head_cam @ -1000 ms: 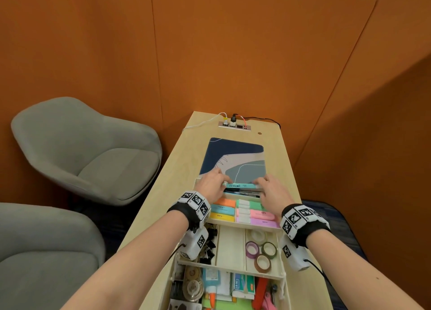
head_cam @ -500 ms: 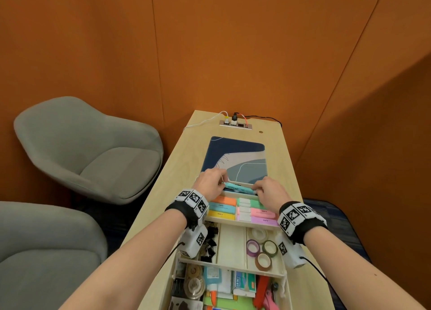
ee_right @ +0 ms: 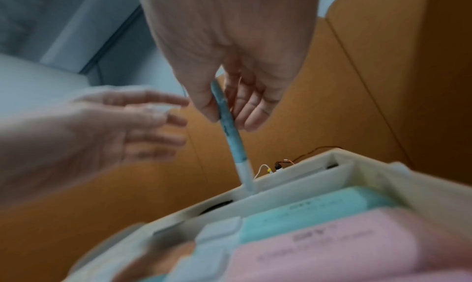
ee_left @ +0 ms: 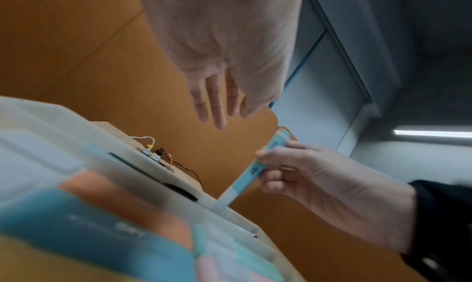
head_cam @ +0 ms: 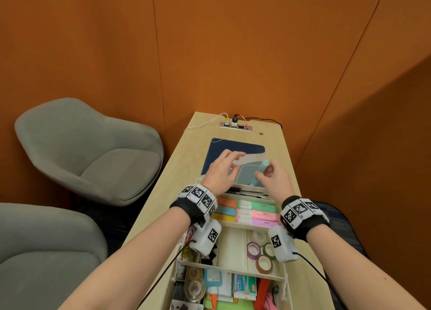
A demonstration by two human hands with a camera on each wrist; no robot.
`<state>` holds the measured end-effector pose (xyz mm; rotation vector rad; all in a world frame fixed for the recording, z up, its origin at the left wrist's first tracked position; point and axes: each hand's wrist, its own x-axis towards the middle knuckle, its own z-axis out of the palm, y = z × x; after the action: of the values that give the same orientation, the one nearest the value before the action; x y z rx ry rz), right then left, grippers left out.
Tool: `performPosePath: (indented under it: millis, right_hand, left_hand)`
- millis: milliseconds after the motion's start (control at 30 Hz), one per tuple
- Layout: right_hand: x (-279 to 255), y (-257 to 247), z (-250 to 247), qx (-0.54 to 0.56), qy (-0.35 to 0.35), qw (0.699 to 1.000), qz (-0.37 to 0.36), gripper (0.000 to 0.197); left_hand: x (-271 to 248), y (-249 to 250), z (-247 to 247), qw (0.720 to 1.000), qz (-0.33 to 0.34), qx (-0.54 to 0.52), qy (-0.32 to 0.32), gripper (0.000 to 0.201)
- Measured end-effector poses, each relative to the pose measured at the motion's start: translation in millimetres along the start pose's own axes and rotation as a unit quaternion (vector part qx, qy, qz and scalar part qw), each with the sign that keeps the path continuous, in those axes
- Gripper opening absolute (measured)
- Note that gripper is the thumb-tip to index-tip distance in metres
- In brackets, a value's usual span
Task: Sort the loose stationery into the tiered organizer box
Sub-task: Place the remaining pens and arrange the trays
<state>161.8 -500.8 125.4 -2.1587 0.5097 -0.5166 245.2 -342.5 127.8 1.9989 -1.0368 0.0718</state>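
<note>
- The right hand pinches a teal pen between its thumb and fingers
- The pen stands almost straight up; its top is near the middle of the head picture and its white tip points down
- In the right wrist picture, the white tip of the pen sits right at the narrow back slot of the organizer box, in the lower middle of the frame
- That slot runs from side to side, so the pen's long way does not match it yet; a fair guess is that the pen must be tipped flat to lie in there
- The left hand is open, with fingers spread, and holds nothing
- It floats just left of the pen, near it but not touching
- The right hand is the one on the pen, so it is the nearer one for the next move
- The head picture shows the whole box: black pens lie in the back slot, bright highlighters fill the tier below, and tape rolls sit lower in the frame
- The head picture does not show where the tip meets the slot, because the right hand hides it
- The left wrist picture shows the pen from the side, leaning a little, with the right hand's fingers wrapped round its middle
</note>
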Motion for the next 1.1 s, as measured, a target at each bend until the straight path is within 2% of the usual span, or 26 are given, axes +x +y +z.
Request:
performPosePath:
  millis: [100,167,200,267,367,500,633,767,900,1100]
  right_hand:
    - [-4.3,10.6,-9.2,0.145,-0.004,0.984,0.103,0.024]
    - [-8.0,18.4,-9.6,0.164,-0.057,0.974,0.146,0.021]
    - [-8.0,23.3,-8.7,0.137,-0.085,0.976,0.148,0.017]
    - [-7.1,30.4,-7.3,0.053,-0.118,0.984,0.123,0.013]
    - [-3.9,37.1,-3.9,-0.103,-0.108,0.987,0.052,0.014]
    - [-5.5,36.8,5.0,-0.287,-0.076,0.955,-0.022,0.015]
    - [-5.7,25.2,9.2,-0.308,-0.099,0.945,-0.049,0.016]
    - [-5.6,11.4,17.7,-0.358,-0.106,0.923,-0.097,0.015]
    - [-9.3,1.9,30.9,-0.353,-0.159,0.914,-0.117,0.021]
    - [-6.0,-7.4,37.7,-0.373,-0.161,0.907,-0.11,0.023]
  left_hand:
    - [-11.7,-17.7,-3.1,0.997,-0.04,0.064,-0.02,0.03]
    - [-19.5,-26.1,-1.4,0.992,-0.058,0.1,-0.057,0.028]
    - [-22.7,-29.0,0.2,0.989,-0.062,0.115,-0.071,0.027]
    - [-26.5,-32.5,2.8,0.983,-0.067,0.146,-0.087,0.026]
    - [-29.4,-33.9,2.3,0.977,-0.085,0.176,-0.088,0.026]
    - [-37.7,-34.1,-10.0,0.98,-0.101,0.159,-0.063,0.027]
    - [-62.5,-31.8,-33.8,0.985,-0.113,0.129,-0.03,0.023]
    - [-103.4,-30.6,-57.9,0.987,-0.123,0.105,0.009,0.019]
    - [-156.8,-33.9,-78.3,0.983,-0.146,0.095,0.058,0.02]
    - [-230.9,-29.5,-92.7,0.977,-0.186,0.101,0.04,0.027]
